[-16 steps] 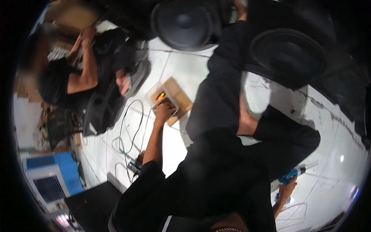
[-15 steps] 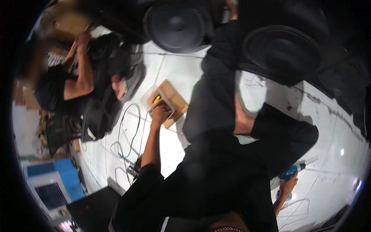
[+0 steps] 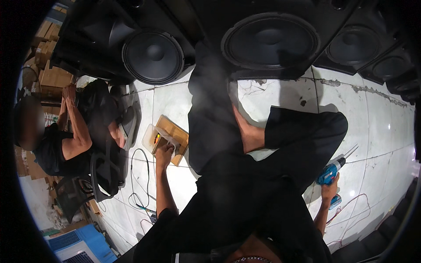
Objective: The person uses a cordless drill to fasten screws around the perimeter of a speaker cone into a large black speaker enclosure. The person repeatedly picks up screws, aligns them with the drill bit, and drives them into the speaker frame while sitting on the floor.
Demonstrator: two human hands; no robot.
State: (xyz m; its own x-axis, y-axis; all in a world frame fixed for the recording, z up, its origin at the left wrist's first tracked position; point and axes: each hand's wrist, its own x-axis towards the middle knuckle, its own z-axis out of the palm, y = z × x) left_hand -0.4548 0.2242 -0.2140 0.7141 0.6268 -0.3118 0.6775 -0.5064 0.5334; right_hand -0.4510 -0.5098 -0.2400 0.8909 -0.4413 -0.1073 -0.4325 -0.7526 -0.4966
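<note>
My left hand reaches into a clear plastic tub, fingers curled down among its contents. What they pinch, if anything, is hidden. Small yellow and orange items show inside the tub, which rests on a wooden board on the floor. Over on the right, my right hand grips a teal cordless drill by its handle. A long thin bit points from the drill toward the far right, and the drill is low, close to the tiles.
Large black speakers line the far side. On the left, another person sits with hands together, beside a black mesh chair. Dark cable loops lie near the tub; reddish wires trail near the drill.
The whole view has shifted, bringing more speakers and the drill into sight. My left hand stays at the tub, and my right hand still holds the drill.
</note>
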